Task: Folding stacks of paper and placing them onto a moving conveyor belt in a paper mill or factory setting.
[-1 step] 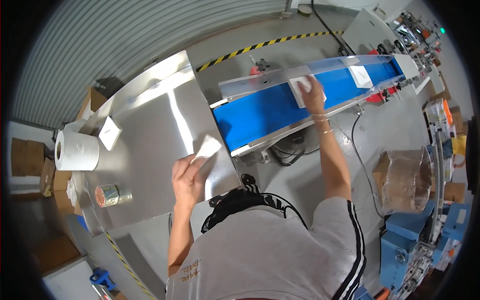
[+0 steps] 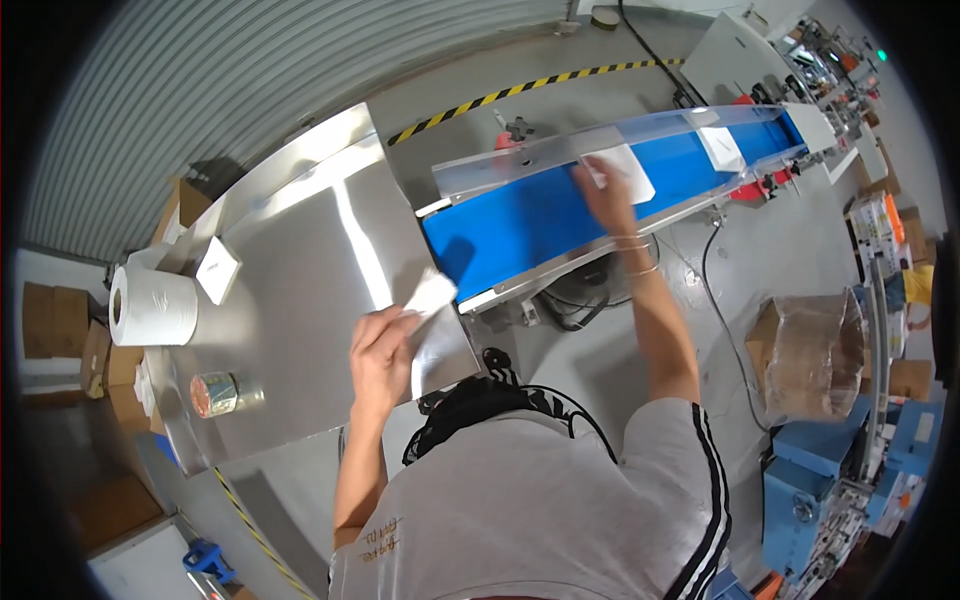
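Note:
My left hand [image 2: 380,350] pinches a crumpled white wipe [image 2: 432,292] above the right edge of the shiny metal table [image 2: 290,290]. Over the blue conveyor belt [image 2: 510,235] my right hand [image 2: 608,195] is smeared by motion, at the left side of a flat white square packet [image 2: 632,174]. Whether its fingers touch the packet I cannot tell. Farther along the belt lies a second white packet [image 2: 720,149].
At the table's left are a large white roll [image 2: 155,305], a white square piece [image 2: 218,270] and a roll of tape [image 2: 214,393]. A clear plastic guard [image 2: 540,155] runs along the belt's far side. A plastic-lined carton [image 2: 815,345] and blue machinery [image 2: 800,490] stand at right.
My right hand has slid left across the packet to its left side, uncovering more of it. My left hand has shifted slightly right with the wipe.

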`<state>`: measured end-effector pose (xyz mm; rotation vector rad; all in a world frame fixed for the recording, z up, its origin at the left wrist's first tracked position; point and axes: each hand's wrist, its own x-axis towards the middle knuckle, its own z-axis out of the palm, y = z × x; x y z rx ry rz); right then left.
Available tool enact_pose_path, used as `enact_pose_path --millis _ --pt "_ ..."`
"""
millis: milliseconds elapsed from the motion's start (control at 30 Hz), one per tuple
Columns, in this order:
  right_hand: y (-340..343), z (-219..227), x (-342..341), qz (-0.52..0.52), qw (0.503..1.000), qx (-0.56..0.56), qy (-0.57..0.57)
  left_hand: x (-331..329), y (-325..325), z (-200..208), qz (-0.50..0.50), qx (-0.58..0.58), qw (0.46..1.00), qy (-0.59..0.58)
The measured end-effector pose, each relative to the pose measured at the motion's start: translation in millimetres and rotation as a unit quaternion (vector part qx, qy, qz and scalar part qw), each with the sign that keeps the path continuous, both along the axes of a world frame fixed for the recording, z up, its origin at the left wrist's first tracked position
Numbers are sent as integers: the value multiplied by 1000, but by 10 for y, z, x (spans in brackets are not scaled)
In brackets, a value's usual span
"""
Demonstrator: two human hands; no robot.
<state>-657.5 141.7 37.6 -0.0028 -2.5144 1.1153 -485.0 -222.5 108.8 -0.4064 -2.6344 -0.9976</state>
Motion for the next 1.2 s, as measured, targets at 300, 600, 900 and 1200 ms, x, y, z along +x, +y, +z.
enact_pose_path --millis 300,600,900,1200 --pt "-767 95 666 312 706 -534 -346 -812 625 -131 11 358 874 -327" --pt "-201 119 266 199 876 -332 -288 -1124 901 -635 26 318 916 -243" --pt "1390 -559 -418 -189 979 -17 -77 -664 551 -1173 -78 298 905 -293" --pt "682 -1165 1707 -352 912 -209 3 -463 535 -1225 -121 124 974 -145"
